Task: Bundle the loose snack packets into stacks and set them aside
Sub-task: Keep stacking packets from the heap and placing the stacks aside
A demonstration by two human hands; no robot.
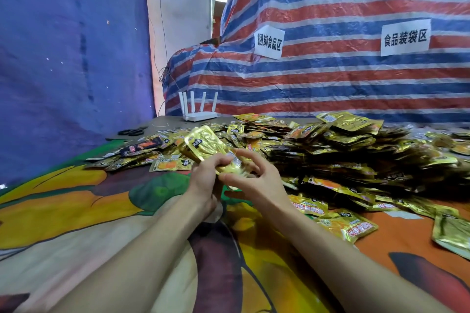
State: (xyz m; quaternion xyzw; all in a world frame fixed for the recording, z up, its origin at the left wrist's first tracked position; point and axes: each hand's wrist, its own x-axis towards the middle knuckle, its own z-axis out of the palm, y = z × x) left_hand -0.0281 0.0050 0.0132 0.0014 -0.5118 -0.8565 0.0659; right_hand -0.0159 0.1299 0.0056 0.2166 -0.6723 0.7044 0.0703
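Stack of gold packets (203, 145) held tilted above the printed cloth (76, 211), its far end pointing up and away to the left. Left hand (206, 180) grips the near end, fingers wrapped around it. Right hand (256, 183) is just beside, thumb and curled fingers pinching the same end (contact area blurred). Loose packet pile (343, 157) spreads beyond and to the right of the right hand. Scissors (133, 131) and a white router (199, 112) sit well beyond the left hand.
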